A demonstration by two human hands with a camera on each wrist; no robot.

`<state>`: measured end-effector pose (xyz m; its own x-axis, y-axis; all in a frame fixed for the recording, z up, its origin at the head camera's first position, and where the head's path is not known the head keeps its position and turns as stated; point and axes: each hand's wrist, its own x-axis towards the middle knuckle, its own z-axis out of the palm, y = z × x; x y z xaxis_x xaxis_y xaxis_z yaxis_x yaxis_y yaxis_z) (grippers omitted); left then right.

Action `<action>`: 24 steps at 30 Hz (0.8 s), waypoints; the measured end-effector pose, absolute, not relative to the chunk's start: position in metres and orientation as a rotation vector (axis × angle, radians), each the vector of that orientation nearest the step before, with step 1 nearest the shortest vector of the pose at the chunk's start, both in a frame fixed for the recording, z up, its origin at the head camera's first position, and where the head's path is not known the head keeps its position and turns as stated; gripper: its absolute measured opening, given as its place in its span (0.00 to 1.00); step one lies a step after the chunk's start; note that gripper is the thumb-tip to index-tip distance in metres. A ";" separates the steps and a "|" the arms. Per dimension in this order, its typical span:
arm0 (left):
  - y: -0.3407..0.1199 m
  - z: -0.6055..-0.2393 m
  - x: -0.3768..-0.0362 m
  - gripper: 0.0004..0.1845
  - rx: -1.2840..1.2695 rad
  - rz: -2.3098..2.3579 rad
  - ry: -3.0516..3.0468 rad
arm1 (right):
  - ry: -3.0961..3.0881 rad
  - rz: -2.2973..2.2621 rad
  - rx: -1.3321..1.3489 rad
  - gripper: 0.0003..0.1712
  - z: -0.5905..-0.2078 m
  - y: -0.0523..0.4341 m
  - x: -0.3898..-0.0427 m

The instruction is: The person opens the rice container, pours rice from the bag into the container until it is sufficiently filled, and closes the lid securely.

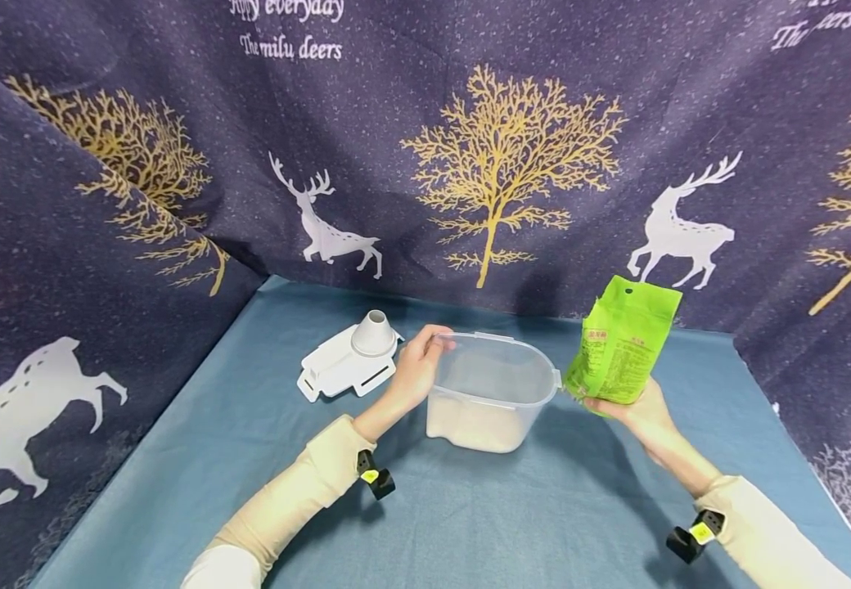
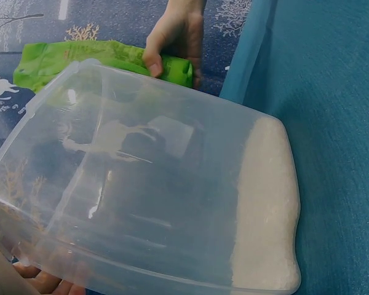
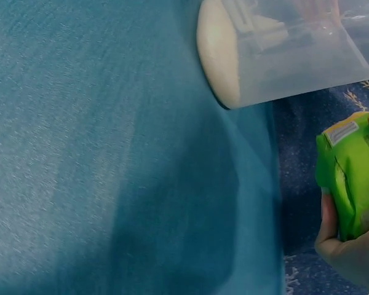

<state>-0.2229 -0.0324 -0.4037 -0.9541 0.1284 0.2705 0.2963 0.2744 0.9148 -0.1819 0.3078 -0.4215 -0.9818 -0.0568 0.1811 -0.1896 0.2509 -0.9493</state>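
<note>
Head view shows our left hand (image 1: 416,366) gripping the clear container's (image 1: 486,401) rim mid-tabletop (image 1: 470,523) while our right hand (image 1: 635,411) clasps the upright green pouch (image 1: 623,348) just right of it; tipping carelessly could spill contents past the rim

Pretty even, soft overhead light, with mild shadows under the arms. Head view bends at the edges; both wrist views are blurry up close, plus glare streaks on the clear container (image 2: 141,203).

Bare blue tablecloth (image 1: 514,507) near the person, white lid (image 1: 348,368) (funnel-topped) blocking far left
</note>
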 end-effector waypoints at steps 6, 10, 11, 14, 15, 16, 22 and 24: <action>-0.032 -0.403 -0.222 0.14 -0.399 -1.765 -2.390 | -2.442 1.765 0.329 0.28 -0.412 0.311 -0.182; -0.032 -0.404 -0.223 0.14 -0.397 -1.763 -2.387 | -2.473 1.711 0.365 0.28 -0.406 0.313 -0.181; -0.032 -0.404 -0.223 0.14 -0.394 -1.764 -2.387 | -2.475 1.704 0.370 0.28 -0.404 0.313 -0.181; -0.032 -0.405 -0.224 0.14 -0.389 -1.767 -2.389 | -2.492 1.682 0.382 0.28 -0.401 0.313 -0.181; -0.032 -0.405 -0.224 0.14 -0.386 -1.773 -2.388 | -2.493 1.684 0.389 0.28 -0.400 0.313 -0.181; -0.032 -0.405 -0.224 0.14 -0.381 -1.777 -2.389 | -2.495 1.689 0.398 0.28 -0.399 0.313 -0.181; -0.032 -0.406 -0.224 0.14 -0.381 -1.776 -2.391 | -2.477 1.691 0.501 0.30 -0.395 0.311 -0.181; -0.032 -0.406 -0.224 0.14 -0.382 -1.775 -2.390 | -2.470 1.682 0.535 0.32 -0.394 0.310 -0.182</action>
